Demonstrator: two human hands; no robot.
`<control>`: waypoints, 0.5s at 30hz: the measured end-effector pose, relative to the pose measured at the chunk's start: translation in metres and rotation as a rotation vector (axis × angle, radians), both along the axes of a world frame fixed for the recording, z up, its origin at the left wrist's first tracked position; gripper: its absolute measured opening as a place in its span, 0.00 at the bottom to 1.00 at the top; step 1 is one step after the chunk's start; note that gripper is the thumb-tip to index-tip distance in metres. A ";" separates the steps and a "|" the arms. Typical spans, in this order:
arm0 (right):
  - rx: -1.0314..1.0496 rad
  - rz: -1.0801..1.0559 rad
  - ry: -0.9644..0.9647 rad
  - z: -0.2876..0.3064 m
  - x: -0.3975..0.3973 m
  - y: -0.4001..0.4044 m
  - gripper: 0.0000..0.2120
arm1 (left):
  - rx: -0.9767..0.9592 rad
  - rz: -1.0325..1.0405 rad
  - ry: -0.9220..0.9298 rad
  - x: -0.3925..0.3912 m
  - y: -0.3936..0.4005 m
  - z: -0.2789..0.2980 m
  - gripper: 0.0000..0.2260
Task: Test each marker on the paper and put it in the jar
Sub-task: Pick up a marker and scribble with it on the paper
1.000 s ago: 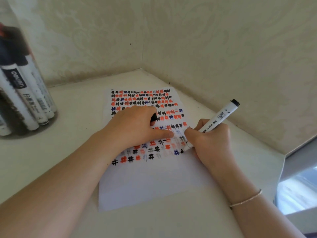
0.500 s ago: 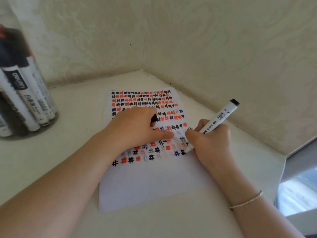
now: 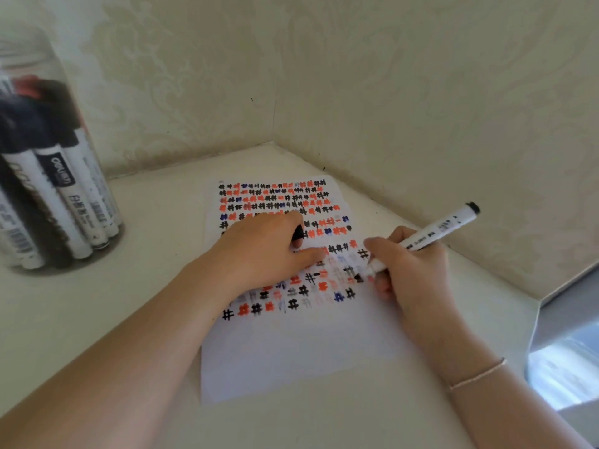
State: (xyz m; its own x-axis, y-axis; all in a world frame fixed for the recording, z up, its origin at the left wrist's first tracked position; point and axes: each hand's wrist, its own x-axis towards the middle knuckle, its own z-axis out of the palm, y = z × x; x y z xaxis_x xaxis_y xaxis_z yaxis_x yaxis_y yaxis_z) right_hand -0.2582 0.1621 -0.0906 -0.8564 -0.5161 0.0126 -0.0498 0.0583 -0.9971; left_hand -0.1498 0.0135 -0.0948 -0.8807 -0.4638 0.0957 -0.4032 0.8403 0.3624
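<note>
A white sheet of paper (image 3: 291, 351) lies on the cream table, its upper half covered with rows of black, red and blue hash marks. My right hand (image 3: 411, 273) grips a white marker (image 3: 431, 234) with a black end, its tip down on the paper among the lower marks. My left hand (image 3: 265, 254) rests on the paper with its fingers curled round a black marker cap (image 3: 297, 234), one finger stretched out along the sheet. A clear jar (image 3: 48, 176) stands at the far left with several white markers inside.
The table fits into a corner of two cream patterned walls (image 3: 389, 92) close behind and to the right of the paper. The table's edge (image 3: 531, 319) drops away at the right. A thin bracelet (image 3: 476, 374) circles my right wrist.
My right hand has slid the marker tip a little up and left on the paper. My left hand stays where it was.
</note>
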 end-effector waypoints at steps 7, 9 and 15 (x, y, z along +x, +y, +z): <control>-0.318 0.274 -0.217 0.043 0.006 -0.016 0.08 | 0.329 -0.102 0.214 0.005 0.000 0.007 0.06; -0.399 0.274 -0.243 0.046 0.012 -0.022 0.09 | 0.384 -0.124 0.286 0.005 0.000 0.009 0.05; -0.370 0.167 -0.108 0.044 0.019 -0.032 0.13 | 0.517 -0.155 0.371 0.002 0.002 0.014 0.02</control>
